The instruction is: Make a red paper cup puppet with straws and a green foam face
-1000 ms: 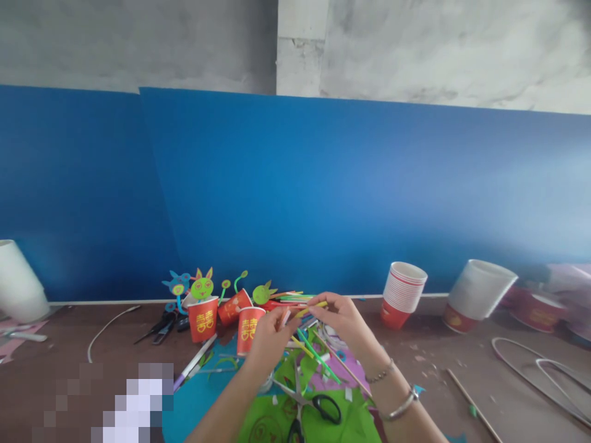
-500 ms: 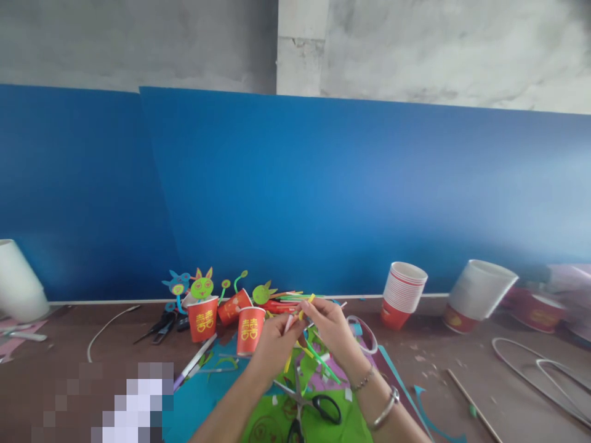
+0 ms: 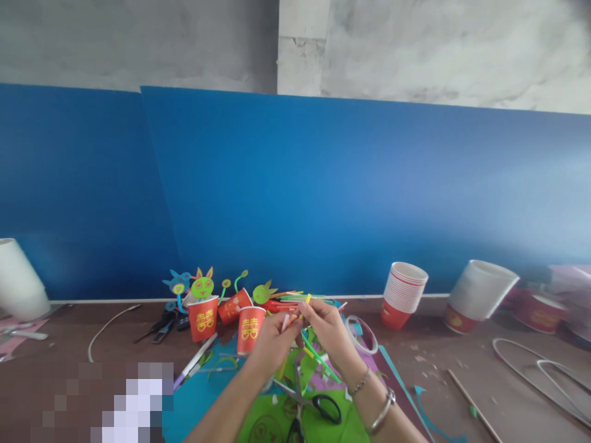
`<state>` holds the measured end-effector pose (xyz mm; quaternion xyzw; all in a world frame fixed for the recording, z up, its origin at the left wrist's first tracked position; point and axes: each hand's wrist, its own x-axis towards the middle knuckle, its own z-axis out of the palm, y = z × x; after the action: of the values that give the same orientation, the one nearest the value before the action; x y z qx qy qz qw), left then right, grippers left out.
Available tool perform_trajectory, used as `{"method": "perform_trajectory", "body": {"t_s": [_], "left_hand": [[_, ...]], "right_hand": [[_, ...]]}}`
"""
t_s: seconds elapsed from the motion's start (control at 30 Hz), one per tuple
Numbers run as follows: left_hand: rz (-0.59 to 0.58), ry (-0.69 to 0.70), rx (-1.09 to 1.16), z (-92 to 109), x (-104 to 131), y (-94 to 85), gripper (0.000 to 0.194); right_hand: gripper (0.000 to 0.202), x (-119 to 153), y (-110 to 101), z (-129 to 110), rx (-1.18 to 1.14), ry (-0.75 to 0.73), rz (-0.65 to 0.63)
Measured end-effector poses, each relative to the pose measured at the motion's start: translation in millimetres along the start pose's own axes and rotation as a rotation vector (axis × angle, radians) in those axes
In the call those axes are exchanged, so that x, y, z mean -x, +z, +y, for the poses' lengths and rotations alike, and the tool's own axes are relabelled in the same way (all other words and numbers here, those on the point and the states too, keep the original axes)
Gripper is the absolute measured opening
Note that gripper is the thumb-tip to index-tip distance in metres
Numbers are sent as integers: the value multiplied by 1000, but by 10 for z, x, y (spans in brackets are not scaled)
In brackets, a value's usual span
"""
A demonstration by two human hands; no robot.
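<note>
My left hand (image 3: 277,338) is closed, with a small pale stick-like piece (image 3: 285,322) poking up from its fingers. Close against it, my right hand (image 3: 327,323) pinches a yellow straw (image 3: 308,299); the straw's lower part is hidden by the fingers. Under the hands lie a green straw (image 3: 325,360), paper scraps, and open scissors (image 3: 300,400) with black handles on green paper (image 3: 258,424). A red paper cup (image 3: 250,332) stands just left of my left hand. Beyond my right hand is a roll of clear tape (image 3: 369,335).
Red cups with paper animal faces (image 3: 202,287) stand at the back left. Stacked paper cups (image 3: 402,295) and a larger wrapped stack (image 3: 480,295) are at right. A wooden stick (image 3: 473,406) and a white cable (image 3: 535,363) lie on the table. A blue panel (image 3: 323,184) rises behind.
My hands have shifted only slightly, staying together. The yellow straw sits slightly lower and farther left in my right fingers. The scissors and cups stay where they were.
</note>
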<state>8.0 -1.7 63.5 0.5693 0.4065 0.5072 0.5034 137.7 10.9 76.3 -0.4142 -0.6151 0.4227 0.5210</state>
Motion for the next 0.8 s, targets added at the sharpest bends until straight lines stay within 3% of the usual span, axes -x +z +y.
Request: {"method": "perform_trajectory", "body": {"t_s": [0.17,0.4,0.57,0.8], "left_hand": [[-8,-13,-15,-28,-13,-3,41],[-71,-61,-67,-63,-31,-49,45],[-43,-53,-69,-87,-25,-38,49],[-49,-53,-31,-176,-41,-4,57]], "right_hand": [[48,10,19,-31,-30,-5,-50],[42,0,-53,-34,-82,43,119],[44,-4,-64,-55,-50,41,-14],[49,28,96,72,-219,44,30]]}}
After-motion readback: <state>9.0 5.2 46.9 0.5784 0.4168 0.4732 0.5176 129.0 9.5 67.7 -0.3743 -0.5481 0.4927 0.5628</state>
